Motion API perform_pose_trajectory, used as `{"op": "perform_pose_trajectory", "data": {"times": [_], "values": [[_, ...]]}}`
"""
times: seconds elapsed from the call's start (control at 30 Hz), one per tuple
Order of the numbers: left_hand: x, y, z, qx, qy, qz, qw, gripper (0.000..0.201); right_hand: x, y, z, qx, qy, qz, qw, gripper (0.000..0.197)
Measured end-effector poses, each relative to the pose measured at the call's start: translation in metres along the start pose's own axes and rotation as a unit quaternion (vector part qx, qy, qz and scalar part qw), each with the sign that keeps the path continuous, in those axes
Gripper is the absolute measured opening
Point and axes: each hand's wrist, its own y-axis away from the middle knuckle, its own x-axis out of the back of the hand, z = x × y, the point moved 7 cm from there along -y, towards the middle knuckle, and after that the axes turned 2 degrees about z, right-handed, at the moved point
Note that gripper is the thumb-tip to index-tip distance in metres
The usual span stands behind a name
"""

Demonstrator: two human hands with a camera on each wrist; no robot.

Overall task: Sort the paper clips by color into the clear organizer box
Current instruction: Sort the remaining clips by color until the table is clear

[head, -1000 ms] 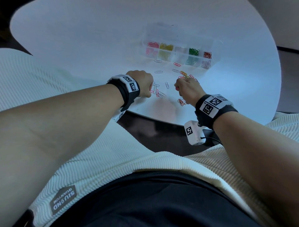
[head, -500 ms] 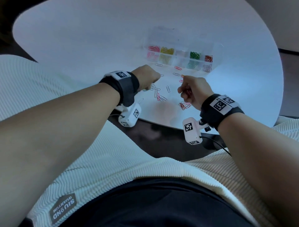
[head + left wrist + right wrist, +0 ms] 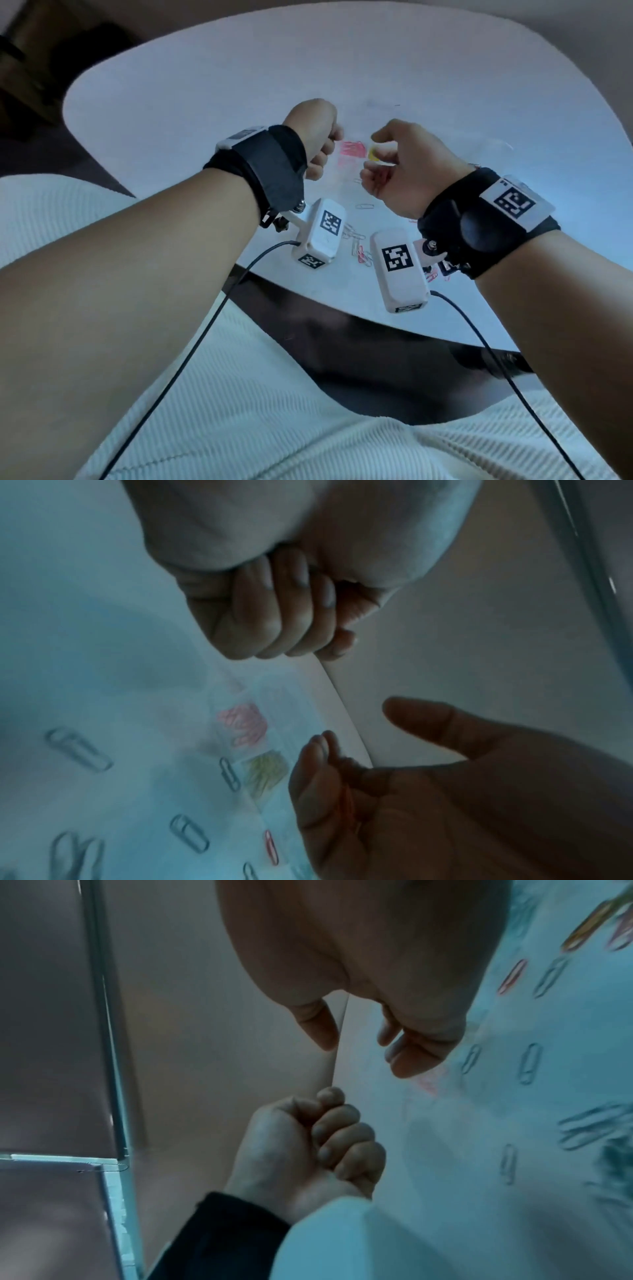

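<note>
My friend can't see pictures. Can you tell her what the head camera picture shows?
Two hands are lifted above a white table, the left hand curled into a fist and the right hand half curled. Between them, blurry pink paper clips sit in a clear box, and loose clips lie nearer the person.

— Where's my head view sitting?
— High, facing down and forward: your forearms rise from the lower corners, both hands (image 3: pixel 359 154) meet mid-frame over the worktop (image 3: pixel 205 102).
— And my wrist views?
— Very close, each looking along its own hand at the other. All three share the clear organizer box (image 3: pixel 253 739) and loose paper clips (image 3: pixel 529 1064).
</note>
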Motion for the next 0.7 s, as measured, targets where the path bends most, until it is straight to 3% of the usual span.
{"op": "perform_pose_trajectory", "data": {"times": [0.17,0.23,0.33,0.4,0.7], "values": [[0.007,-0.021,0.018,-0.009,0.031,0.025,0.999,0.015,-0.013,-0.012,-0.025,0.021,-0.055,0.047,0.997,0.026],[0.009,-0.025,0.022,-0.011,0.024,0.038,0.999,0.013,-0.012,-0.02,-0.029,0.012,-0.067,0.05,0.996,0.042],[0.005,-0.028,0.026,-0.013,0.005,0.039,0.999,0.008,-0.015,-0.027,-0.022,-0.03,-0.049,-0.001,0.998,0.081],[0.001,-0.03,0.025,-0.015,0.005,0.033,0.999,0.009,-0.015,-0.029,-0.02,-0.038,-0.05,-0.03,0.998,0.092],[-0.025,-0.031,0.02,-0.034,0.049,-0.002,0.998,0.01,0.037,-0.007,-0.034,0.081,-0.077,-0.039,0.993,0.056]]}}
